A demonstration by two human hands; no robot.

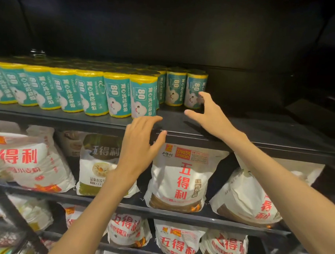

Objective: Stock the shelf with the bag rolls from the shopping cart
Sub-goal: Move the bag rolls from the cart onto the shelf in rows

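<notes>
On the dark top shelf [182,125] a long front row of teal-and-yellow bag rolls [92,92] stands upright, running from the left edge to a frontmost roll [144,96] near the middle, each labelled with a white cloud figure and the number 80. More rolls stand in rows behind them, and further back two rolls stand side by side, the rightmost roll [195,90] being the last of the stock, with bare dark shelf to its right. The left hand [141,145] is raised in front of the shelf's front edge, fingers spread and relaxed, its fingertips [155,118] just below and beside the base of the frontmost roll; whether they touch it cannot be told. Its grip is apart and holds nothing. The right hand [209,111] reaches over the shelf with fingers and thumb spread wide, the upper fingertips right at the side of the rightmost roll, the thumb pointing left above the shelf surface; its grip is likewise apart and clasps nothing. Below, on the next shelves down, white flour bags [180,176] with red Chinese lettering stand leaning in rows, one with a green-and-brown print [97,162] behind the left forearm. At the lower left a dark slanted bar [13,212] crosses the view.
</notes>
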